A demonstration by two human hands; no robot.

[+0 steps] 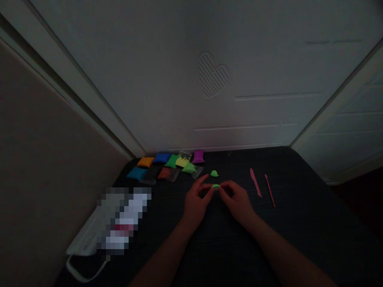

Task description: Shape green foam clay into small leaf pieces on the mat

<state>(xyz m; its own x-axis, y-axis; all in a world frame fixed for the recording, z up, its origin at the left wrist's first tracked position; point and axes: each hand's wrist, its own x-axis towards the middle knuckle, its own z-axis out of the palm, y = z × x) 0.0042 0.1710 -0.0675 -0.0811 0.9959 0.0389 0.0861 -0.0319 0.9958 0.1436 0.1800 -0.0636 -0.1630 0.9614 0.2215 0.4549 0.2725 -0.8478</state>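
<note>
Between my two hands is a small piece of light green modelling clay [215, 186], flattened and slightly curved. My left hand [196, 201] pinches its left side between thumb and fingers, with one finger stretched away above it. On the other side my right hand [237, 199] grips the clay with thumb and forefinger. Just beyond the fingertips a second lump of green clay [214, 173] lies on the dark table [209, 247]. An opened packet of light green clay [189, 167] rests behind my left hand.
Several clay packets, among them an orange packet [146, 162] and a purple packet [198, 156], lie along the back left. A pink plastic knife [255, 181] and a thin pink modelling tool [269, 190] lie at right. A partly blurred white bag [86, 237] occupies the left edge.
</note>
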